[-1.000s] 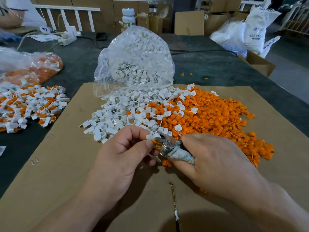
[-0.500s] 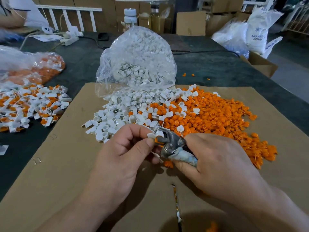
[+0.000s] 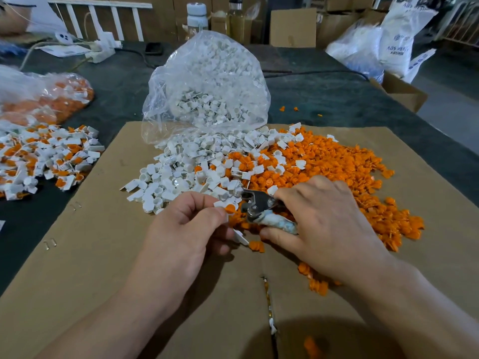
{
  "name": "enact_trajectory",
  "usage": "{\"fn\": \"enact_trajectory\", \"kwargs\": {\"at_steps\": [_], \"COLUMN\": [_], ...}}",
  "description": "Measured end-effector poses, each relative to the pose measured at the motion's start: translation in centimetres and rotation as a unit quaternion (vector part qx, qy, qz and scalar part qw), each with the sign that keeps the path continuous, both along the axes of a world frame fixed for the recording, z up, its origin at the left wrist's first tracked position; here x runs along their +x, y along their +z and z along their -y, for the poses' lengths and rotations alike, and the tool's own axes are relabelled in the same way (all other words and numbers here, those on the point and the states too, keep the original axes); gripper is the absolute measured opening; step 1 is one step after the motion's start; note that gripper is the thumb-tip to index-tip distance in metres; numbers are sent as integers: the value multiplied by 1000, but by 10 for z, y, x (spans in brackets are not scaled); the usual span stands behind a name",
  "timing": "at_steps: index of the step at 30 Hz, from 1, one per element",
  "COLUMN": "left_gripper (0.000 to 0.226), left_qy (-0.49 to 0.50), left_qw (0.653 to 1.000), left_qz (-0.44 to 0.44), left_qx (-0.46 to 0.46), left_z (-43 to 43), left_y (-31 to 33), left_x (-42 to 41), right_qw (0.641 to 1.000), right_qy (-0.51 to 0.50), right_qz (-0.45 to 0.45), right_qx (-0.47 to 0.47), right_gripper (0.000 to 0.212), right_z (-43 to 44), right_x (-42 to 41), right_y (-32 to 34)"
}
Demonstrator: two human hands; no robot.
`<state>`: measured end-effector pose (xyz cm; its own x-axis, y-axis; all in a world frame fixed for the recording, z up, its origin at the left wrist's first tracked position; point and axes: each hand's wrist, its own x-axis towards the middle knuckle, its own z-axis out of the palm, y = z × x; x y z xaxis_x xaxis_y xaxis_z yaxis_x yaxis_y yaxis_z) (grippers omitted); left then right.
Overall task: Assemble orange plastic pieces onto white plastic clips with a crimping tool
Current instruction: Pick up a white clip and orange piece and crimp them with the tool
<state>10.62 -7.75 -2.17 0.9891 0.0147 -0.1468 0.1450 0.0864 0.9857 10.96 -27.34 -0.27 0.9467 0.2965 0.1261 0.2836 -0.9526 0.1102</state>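
The left hand (image 3: 186, 229) is pinching one white clip (image 3: 220, 204), an orange piece (image 3: 230, 208) seated on it, just beside the single crimping tool (image 3: 259, 206), which the right hand (image 3: 324, 224) is gripping by its wrapped handle. Both parts are looking light, stiff and tiny, probably best pinched by the clip's flat tab; the heaps of white clips (image 3: 186, 172) and orange pieces (image 3: 337, 172) are defying counting.

Clip bag (image 3: 207, 81) behind loose clips (image 3: 181, 172) — plug heap (image 3: 337, 172) right, assembled pile (image 3: 46, 156) left.

Left hand (image 3: 186, 237), right hand (image 3: 328, 229), bare forearms (image 3: 124, 314)
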Motion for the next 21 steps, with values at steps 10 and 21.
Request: {"fn": "enact_trajectory", "kwargs": {"at_steps": [10, 21], "left_gripper": [7, 26], "left_qy": [-45, -157], "left_qw": [990, 983], "left_qz": [93, 6], "left_qx": [92, -91], "left_z": [7, 5], "left_y": [-2, 2], "left_x": [-14, -11], "right_qw": [968, 960], "right_qy": [159, 178], "right_qz": [122, 109], "right_qx": [153, 187], "right_gripper": [26, 22], "right_z": [-19, -12], "right_x": [-14, -13], "right_y": [5, 5]}}
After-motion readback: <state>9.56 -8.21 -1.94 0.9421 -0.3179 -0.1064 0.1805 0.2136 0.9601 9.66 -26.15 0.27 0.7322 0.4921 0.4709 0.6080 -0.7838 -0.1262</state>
